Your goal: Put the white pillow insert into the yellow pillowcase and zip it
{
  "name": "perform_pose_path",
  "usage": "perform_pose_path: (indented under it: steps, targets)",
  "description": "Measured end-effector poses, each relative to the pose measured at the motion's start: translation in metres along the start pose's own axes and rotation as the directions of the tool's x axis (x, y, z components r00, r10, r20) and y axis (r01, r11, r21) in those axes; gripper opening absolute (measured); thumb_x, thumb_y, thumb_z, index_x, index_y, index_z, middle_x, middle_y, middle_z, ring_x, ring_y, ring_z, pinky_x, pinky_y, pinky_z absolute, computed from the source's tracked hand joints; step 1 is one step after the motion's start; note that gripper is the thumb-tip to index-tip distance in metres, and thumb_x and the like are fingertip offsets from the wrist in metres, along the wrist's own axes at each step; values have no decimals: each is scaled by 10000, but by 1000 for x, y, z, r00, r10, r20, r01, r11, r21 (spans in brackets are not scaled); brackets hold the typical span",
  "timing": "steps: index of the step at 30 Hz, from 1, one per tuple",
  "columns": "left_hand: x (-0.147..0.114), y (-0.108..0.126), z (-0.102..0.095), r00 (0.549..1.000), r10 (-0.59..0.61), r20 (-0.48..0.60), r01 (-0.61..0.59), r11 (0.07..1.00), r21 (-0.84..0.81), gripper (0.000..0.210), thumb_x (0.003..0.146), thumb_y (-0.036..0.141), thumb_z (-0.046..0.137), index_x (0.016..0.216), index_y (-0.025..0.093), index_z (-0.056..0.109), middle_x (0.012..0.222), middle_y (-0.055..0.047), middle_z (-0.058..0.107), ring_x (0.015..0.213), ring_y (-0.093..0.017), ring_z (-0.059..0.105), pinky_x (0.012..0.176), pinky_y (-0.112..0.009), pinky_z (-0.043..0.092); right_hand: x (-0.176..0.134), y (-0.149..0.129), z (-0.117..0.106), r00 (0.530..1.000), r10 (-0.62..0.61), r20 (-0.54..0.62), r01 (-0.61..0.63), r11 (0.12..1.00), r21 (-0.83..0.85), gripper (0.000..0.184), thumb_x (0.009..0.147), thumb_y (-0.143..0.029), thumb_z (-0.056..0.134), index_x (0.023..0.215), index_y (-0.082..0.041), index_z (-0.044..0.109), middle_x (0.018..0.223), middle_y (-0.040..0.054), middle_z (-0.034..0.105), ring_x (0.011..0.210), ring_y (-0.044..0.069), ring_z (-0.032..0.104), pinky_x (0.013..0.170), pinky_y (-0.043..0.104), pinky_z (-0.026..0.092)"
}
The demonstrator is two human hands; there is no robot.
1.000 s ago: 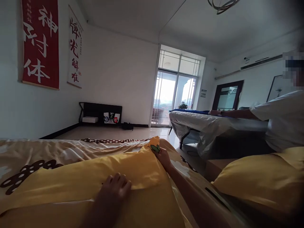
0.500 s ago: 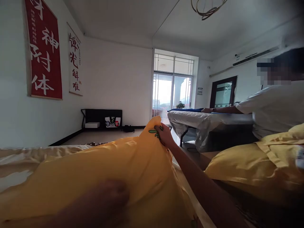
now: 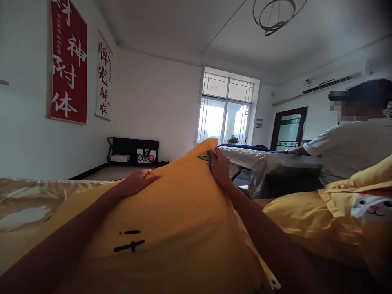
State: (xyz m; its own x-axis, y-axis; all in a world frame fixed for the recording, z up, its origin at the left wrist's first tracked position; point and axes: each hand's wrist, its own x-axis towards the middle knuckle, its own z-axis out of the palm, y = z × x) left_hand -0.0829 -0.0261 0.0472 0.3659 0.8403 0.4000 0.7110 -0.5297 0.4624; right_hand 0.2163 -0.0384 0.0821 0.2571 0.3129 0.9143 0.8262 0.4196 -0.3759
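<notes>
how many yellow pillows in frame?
2. One pillow lies in front, with the left hand flat on top and the right hand gripping its far corner. A second pillow sits at the right. More may be out of frame.

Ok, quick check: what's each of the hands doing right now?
Left hand: open, palm resting flat on the big yellow fabric pillow.
Right hand: closed, pinching that pillow's far top corner.
</notes>
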Motion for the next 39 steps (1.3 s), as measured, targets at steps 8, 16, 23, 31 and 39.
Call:
perform_pose_path:
  steps: [8, 16, 23, 31, 39]
  targets:
    - [-5, 2, -12, 988, -40, -147, 22, 993, -120, 549, 791, 686, 383, 637, 166, 469, 607, 17, 457, 585, -115, 420, 533, -222, 288, 2, 22, -9, 887, 194, 419, -381, 820, 428, 489, 753, -667, 508, 657, -187, 505, 528, -28, 488, 508, 115, 432, 525, 242, 337]
    - [-2, -5, -1, 977, -26, -212, 18, 999, -42, 550, 803, 669, 320, 626, 169, 465, 607, 5, 461, 618, -130, 429, 565, -236, 289, -66, 54, 20, 914, 332, 234, -398, 846, 354, 531, 694, -678, 597, 573, -167, 517, 518, -18, 466, 565, 119, 406, 500, 235, 284]
    - [-11, -15, -1, 960, -95, -264, 94, 995, -16, 538, 819, 649, 341, 604, 171, 464, 595, 5, 461, 597, -131, 433, 561, -240, 295, -92, 100, 18, 809, 375, 453, -559, 729, 395, 636, 715, -760, 497, 884, -169, 662, 769, 57, 655, 664, 171, 576, 565, 254, 408]
    - [21, -17, -12, 936, -210, -283, 244, 965, 92, 467, 814, 582, 400, 812, 190, 653, 717, -31, 636, 723, -202, 586, 624, -255, 349, -197, 121, 63, 815, 382, 435, -531, 793, 298, 611, 763, -737, 435, 598, -167, 581, 625, 55, 611, 620, 178, 503, 549, 268, 385]
    - [12, -2, -25, 912, -259, -319, 327, 927, 181, 513, 850, 591, 401, 1047, 211, 684, 842, -23, 697, 844, -239, 617, 678, -256, 377, -210, 155, 109, 774, 338, 535, -510, 833, 212, 559, 807, -676, 390, 697, -185, 634, 707, 55, 650, 667, 187, 571, 552, 259, 419]
